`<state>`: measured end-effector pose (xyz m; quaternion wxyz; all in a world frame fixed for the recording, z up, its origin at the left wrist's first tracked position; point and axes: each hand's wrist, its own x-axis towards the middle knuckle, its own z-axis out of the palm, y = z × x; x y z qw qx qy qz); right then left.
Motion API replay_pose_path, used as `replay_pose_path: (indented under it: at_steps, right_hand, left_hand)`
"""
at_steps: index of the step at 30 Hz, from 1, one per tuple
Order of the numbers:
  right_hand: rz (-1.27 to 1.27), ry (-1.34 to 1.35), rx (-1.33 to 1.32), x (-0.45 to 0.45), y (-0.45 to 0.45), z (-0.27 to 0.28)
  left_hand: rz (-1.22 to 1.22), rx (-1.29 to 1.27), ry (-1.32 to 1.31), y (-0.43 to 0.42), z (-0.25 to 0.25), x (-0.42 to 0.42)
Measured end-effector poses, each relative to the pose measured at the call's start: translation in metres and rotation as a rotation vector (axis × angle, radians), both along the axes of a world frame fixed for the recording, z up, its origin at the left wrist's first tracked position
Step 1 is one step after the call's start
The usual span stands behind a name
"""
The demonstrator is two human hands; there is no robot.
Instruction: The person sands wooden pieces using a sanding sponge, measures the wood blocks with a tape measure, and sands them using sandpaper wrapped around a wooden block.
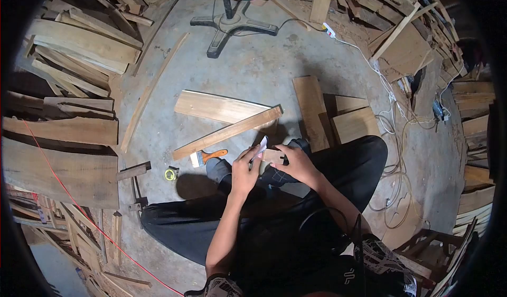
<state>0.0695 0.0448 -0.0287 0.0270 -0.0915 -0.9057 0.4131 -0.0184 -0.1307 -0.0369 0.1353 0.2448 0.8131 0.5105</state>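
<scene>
Above my crossed legs, my left hand [246, 169] is closed on a folded whitish sheet [261, 146], which sticks up past the fingers. My right hand [297, 164] grips a small light-brown wooden piece [272, 156] by its right end, fingers on its edges. The piece's left end meets the sheet and my left fingertips. Left of my hands, a brush with an orange handle [215, 154] and pale bristles lies on the floor beside a yellow-green tape roll [171, 174]. A narrow board [227, 133] lies across a wider board [211, 106] just beyond my hands.
More boards [312, 107] lie to the right of centre. A black stand base [232, 26] stands at the top. Stacked wood [68, 133] lines the left side. White cables [383, 78] and a coiled hose [400, 183] run along the right. A metal clamp [136, 189] lies near my left knee.
</scene>
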Motion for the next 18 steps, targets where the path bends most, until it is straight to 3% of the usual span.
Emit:
replay_pose_path:
  at_steps: [3,11,15,18]
  right_hand:
    - [0.008,-0.003,-0.023,0.0,0.0,-0.006]
    - [-0.004,-0.02,0.03,0.001,0.0,-0.001]
    - [-0.033,-0.097,0.08,0.001,0.0,0.0]
    - [-0.045,-0.09,0.087,0.003,0.001,-0.005]
  left_hand:
    - [-0.055,0.101,0.053,0.004,0.036,0.008]
    - [-0.027,0.026,-0.116,-0.002,-0.003,-0.003]
    - [-0.145,0.167,0.04,0.003,0.025,0.003]
    - [-0.085,0.156,-0.143,0.001,0.001,-0.005]
